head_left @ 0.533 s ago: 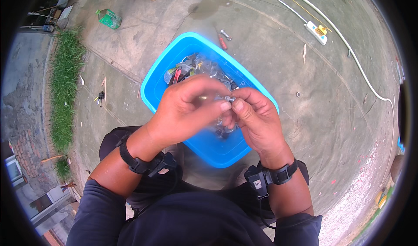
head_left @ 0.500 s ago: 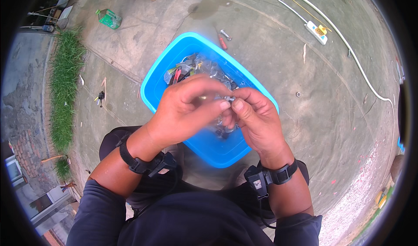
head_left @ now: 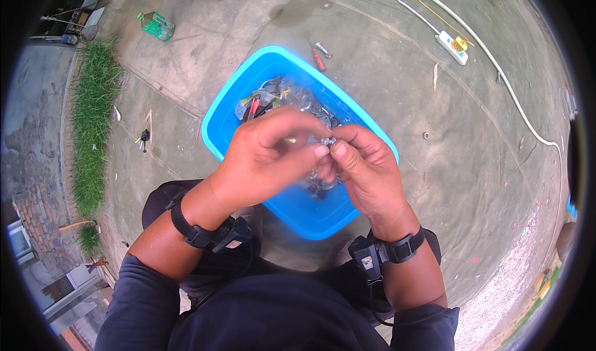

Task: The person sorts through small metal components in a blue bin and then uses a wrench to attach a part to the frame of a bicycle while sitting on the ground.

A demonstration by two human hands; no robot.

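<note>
Above a blue plastic tub (head_left: 218,112), my two hands meet at a small silver metal fastener (head_left: 328,141), too small to tell whether bolt or nut. My right hand (head_left: 366,171) pinches it between thumb and forefinger. From the other side my left hand (head_left: 254,155) closes thumb and finger on the same piece, the thumb tip touching it. Inside the tub lies a heap of clear plastic bags and small metal parts (head_left: 298,93), with a red-handled tool (head_left: 253,108) at its left. My hands hide part of the heap.
Beyond the tub a red-handled screwdriver (head_left: 318,59) and a metal bolt (head_left: 323,50) lie on the concrete. A green bottle (head_left: 156,26) lies far left. Far right are a white power strip (head_left: 452,47) and a white hose (head_left: 496,72). Grass (head_left: 93,127) grows along the left wall.
</note>
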